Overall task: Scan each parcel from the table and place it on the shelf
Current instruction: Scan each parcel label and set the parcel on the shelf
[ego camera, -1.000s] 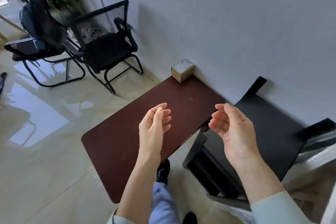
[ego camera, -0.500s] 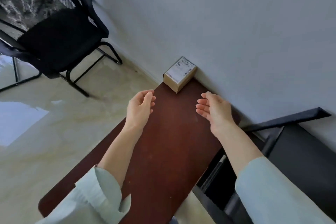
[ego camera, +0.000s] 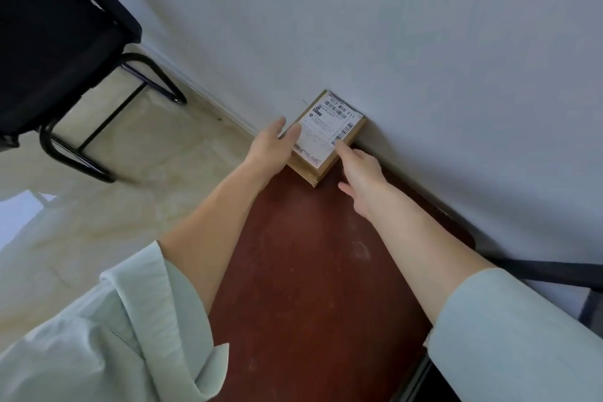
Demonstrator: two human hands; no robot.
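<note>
1. Parcel (ego camera: 326, 137): a small brown cardboard box lying flat at the far corner of the dark red bench (ego camera: 303, 271), its back edge against the pale wall (ego camera: 424, 42). Its white shipping label (ego camera: 328, 129) faces up with the barcodes readable, so it could probably be scanned without turning it over.

2. Left hand (ego camera: 270, 147): it reaches in from the floor side with the grip spread, fingers laid along the box's left edge and over the label's corner. They look to be touching, but no closed hold is formed yet.

3. Right hand (ego camera: 359, 173): it comes in from the opposite side, fingers extended and unclenched, one fingertip at the box's near right edge by the lower barcode. The thumb hangs apart above the bench.

4. Reason for two hands: the box is tucked into the corner against the wall, so approaching from both free sides likely lets the person pinch it and draw it out.

5. Surroundings: a black chair (ego camera: 58, 52) stands on the glossy floor (ego camera: 130, 173) to the left, well apart from the parcel. No scanner is visible in this view.
</note>
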